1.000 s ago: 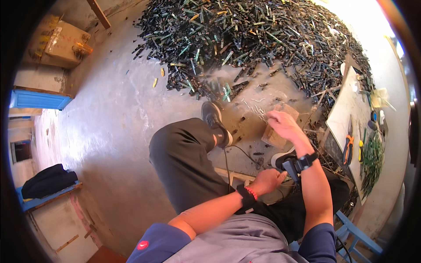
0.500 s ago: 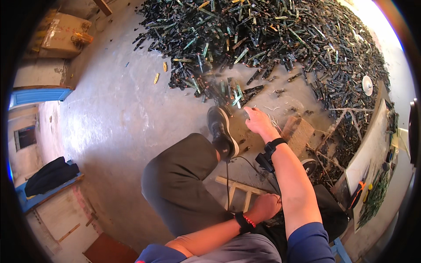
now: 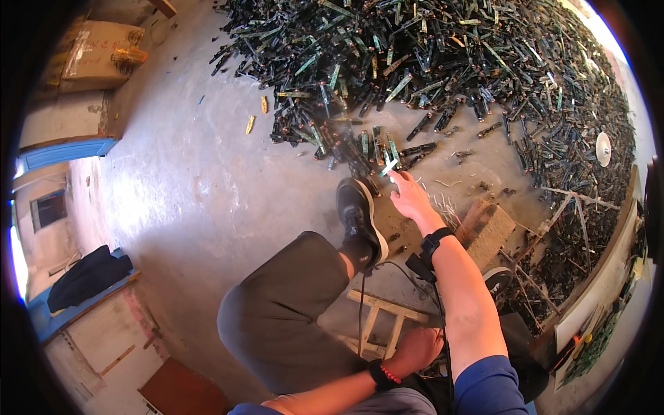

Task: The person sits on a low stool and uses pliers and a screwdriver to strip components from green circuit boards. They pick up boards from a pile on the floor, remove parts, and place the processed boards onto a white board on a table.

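Note:
My right hand (image 3: 411,198) reaches forward low over the floor, fingers stretched out, with no held thing visible. Its fingertips meet the near end of a pale green strip (image 3: 389,167), which lies among dark, narrow strip-like pieces at the pile's near edge. Whether they merely touch it or pinch it is hard to see. My left hand (image 3: 417,350) is closed near my lap, beside my right forearm; whatever it may hold is hidden. A large pile of dark and green narrow pieces (image 3: 387,62) spreads over the floor ahead.
A brick-like block (image 3: 485,227) lies right of my right hand, near thin metal bars (image 3: 561,207). My shoe (image 3: 360,220) rests left of that hand. A small wooden frame (image 3: 382,319) and a cable (image 3: 360,304) are below. Two yellow pieces (image 3: 250,124) lie on the floor.
The view has shifted, so the pile appears further right. My right hand has moved slightly left relative to the pieces, its fingertips now at the pale green strip. My left hand stays closed.

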`<act>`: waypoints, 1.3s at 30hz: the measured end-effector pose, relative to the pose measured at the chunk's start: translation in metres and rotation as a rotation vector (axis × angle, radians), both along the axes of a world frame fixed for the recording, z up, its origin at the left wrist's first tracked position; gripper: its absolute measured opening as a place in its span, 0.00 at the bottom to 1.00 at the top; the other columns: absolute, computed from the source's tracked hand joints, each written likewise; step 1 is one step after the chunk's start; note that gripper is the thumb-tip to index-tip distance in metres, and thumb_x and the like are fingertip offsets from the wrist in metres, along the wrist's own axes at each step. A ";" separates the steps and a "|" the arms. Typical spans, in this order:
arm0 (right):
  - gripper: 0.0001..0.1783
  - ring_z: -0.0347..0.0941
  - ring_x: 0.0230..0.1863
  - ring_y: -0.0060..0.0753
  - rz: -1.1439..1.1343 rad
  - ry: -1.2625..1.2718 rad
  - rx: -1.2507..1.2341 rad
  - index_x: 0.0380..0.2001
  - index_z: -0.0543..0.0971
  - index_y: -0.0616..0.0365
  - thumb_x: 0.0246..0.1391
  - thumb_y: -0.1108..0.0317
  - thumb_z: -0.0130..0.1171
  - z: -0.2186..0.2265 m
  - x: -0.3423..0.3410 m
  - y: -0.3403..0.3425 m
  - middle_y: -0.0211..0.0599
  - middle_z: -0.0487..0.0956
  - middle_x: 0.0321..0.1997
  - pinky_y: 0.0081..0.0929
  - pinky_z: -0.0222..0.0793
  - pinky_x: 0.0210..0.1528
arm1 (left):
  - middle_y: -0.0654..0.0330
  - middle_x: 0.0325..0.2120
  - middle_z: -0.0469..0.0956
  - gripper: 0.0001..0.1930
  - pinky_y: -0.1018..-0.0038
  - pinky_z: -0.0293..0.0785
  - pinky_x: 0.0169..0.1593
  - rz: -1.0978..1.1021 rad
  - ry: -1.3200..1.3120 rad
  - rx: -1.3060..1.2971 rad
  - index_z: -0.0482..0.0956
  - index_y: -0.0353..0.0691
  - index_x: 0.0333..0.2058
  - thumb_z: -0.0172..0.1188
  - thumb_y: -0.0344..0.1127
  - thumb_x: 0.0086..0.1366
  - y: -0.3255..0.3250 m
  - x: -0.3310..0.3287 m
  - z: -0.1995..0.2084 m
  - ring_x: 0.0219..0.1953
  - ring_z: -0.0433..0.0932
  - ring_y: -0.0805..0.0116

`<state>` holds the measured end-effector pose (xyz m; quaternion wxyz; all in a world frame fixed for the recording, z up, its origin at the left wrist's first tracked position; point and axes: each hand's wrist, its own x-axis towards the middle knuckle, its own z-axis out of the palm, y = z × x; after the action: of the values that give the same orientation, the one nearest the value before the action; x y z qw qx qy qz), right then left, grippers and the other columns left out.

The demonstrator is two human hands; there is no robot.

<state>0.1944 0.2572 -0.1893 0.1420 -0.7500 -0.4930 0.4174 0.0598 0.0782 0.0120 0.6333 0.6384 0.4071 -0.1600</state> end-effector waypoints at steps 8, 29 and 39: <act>0.29 0.68 0.51 0.53 -0.050 -0.003 0.035 0.55 0.64 0.47 0.46 0.71 0.53 -0.019 0.000 0.011 0.49 0.67 0.54 0.43 0.67 0.51 | 0.43 0.19 0.75 0.17 0.54 0.70 0.28 -0.028 0.020 -0.024 0.74 0.34 0.23 0.46 0.40 0.64 -0.002 -0.001 -0.010 0.24 0.75 0.44; 0.15 0.70 0.41 0.50 -0.388 -0.083 0.215 0.36 0.73 0.62 0.43 0.70 0.58 -0.033 -0.004 0.021 0.47 0.73 0.41 0.40 0.68 0.41 | 0.44 0.19 0.74 0.19 0.52 0.68 0.28 -0.003 -0.016 -0.057 0.73 0.35 0.25 0.41 0.41 0.67 -0.006 -0.002 -0.010 0.24 0.73 0.42; 0.12 0.72 0.25 0.22 -1.223 0.718 0.491 0.38 0.77 0.66 0.47 0.78 0.53 0.024 0.012 -0.003 0.34 0.77 0.27 0.20 0.69 0.25 | 0.43 0.24 0.76 0.17 0.52 0.69 0.31 -0.063 -0.128 -0.053 0.77 0.37 0.27 0.47 0.43 0.63 -0.003 0.003 -0.003 0.28 0.75 0.41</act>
<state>0.2066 0.2547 -0.1655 0.6641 -0.6547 0.0094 0.3610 0.0629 0.0749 0.0092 0.6692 0.6430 0.3411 -0.1495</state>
